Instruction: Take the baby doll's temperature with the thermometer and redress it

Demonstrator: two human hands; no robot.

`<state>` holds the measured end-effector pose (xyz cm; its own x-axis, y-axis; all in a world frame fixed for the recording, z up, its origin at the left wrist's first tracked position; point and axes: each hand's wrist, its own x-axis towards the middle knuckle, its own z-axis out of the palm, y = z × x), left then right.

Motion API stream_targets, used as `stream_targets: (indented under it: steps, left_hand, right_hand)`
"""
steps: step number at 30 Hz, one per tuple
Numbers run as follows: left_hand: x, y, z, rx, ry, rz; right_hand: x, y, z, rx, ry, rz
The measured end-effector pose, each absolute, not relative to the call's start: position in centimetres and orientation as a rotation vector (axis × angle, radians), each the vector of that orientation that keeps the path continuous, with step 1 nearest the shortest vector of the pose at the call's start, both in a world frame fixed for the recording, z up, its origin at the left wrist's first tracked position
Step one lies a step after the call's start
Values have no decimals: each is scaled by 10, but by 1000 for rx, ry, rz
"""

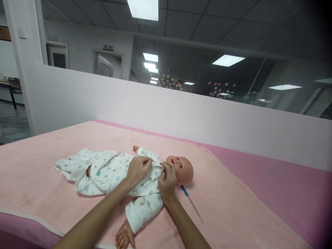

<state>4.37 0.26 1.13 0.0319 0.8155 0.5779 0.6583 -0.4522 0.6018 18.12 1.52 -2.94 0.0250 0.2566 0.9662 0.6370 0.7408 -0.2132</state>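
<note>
A baby doll (185, 169) lies on its back, its head to the right. It wears a white baby outfit (103, 174) with green prints, loose and rumpled around the legs. Over the doll's chest, my left hand (139, 170) is closed in a pinch at the front of the outfit. Close to the doll's chin, my right hand (168, 180) pinches at the neckline. What looks like a thin white tie of the outfit stretches between my fingertips, though its ends are hidden. Beside the doll's head lies a slim clear stick with a blue end (184, 191).
The doll rests on a pink padded mat (233, 214) over a darker pink surface (280, 180). Behind it runs a low white wall (166, 107) with glass above, bearing heart stickers. At the far left stands a table (11, 86).
</note>
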Motion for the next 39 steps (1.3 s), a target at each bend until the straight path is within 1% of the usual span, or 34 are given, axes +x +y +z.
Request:
stream_targets:
  steps: [2,5,8,13,21,23,26,29,34,39]
  left_hand:
    - [31,4,8,2084,1493,1296]
    - [13,5,4,2038,1255,1159]
    - [3,4,4,1976,1149,1105]
    - [3,5,3,2047,1150,1187]
    - [10,4,-5,2055,1281,1471]
    - [10,4,-5,2169,1284,1454]
    - [7,4,-3,2322,1301,1334]
    - [3,4,-1,2330,1363,1248]
    - [3,2,0,2321,1416,1205]
    - [7,-2,-2,2477,1422,1176]
  right_hand:
    - [181,15,-31,-744,-1563,-346]
    - [180,16,-33,-747,-1596,-389]
    - [178,16,-32,-752,-1615,-456]
    - [177,17,-31,-699,-1598,-420]
    - [178,13,-29,-752,-1607,-339]
    - [179,12,-29,-761,-1603,-337]
    - [179,13,-30,-778,-1600,-315]
    - [180,14,-30,-789,-1597,-292]
    - [179,13,-29,-790,-1591,-274]
    - [179,14,-29,-781,-1582,-266]
